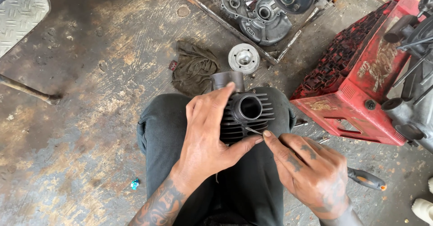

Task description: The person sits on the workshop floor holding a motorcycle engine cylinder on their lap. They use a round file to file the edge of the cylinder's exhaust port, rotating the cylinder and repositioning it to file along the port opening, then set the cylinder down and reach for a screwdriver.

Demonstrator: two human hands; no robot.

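A dark finned engine cylinder [247,111] rests on my lap, its round port facing up. My left hand [205,133] wraps around its left side, index finger along the top and thumb under the fins. My right hand [311,172] pinches a thin metal pick [254,130] whose tip touches the lower fins beside my left thumb.
A round metal cylinder head [244,58] and a dirty rag [195,68] lie on the stained concrete floor ahead. An open engine case [261,7] sits further back. A red plastic crate [361,77] with parts stands at right. An orange-handled tool [366,179] lies by my right knee.
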